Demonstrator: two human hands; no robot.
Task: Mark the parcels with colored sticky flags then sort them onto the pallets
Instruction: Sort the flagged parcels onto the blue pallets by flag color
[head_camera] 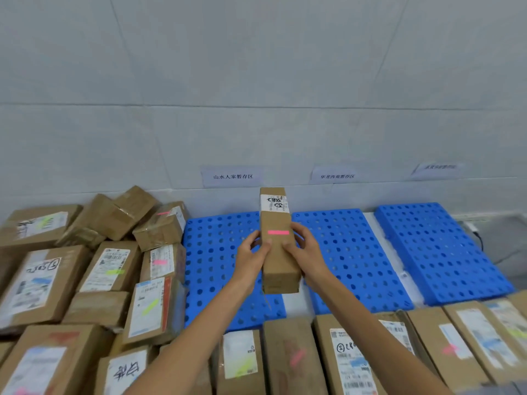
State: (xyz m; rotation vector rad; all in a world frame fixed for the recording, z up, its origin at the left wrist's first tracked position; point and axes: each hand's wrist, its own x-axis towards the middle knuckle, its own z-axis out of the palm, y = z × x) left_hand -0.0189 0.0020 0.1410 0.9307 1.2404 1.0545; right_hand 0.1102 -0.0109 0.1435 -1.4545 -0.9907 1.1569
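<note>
While you hold long cardboard parcel over gap between left blue pallet and middle blue pallet, left hand and right hand clamp its long sides — fingers curled, thumbs pressed on top face below pink flag. Looks stiff, probably light; grip mid-length suits it. All three pallets bare — open room ahead; parcel stacks crowd left and near edge.

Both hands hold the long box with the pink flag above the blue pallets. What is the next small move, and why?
Probably lower the long box onto one of the blue pallets. It already carries a pink flag, the left hand and right hand grip its sides, and the pallets hold no parcels. Which pallet suits pink, I cannot tell.
</note>
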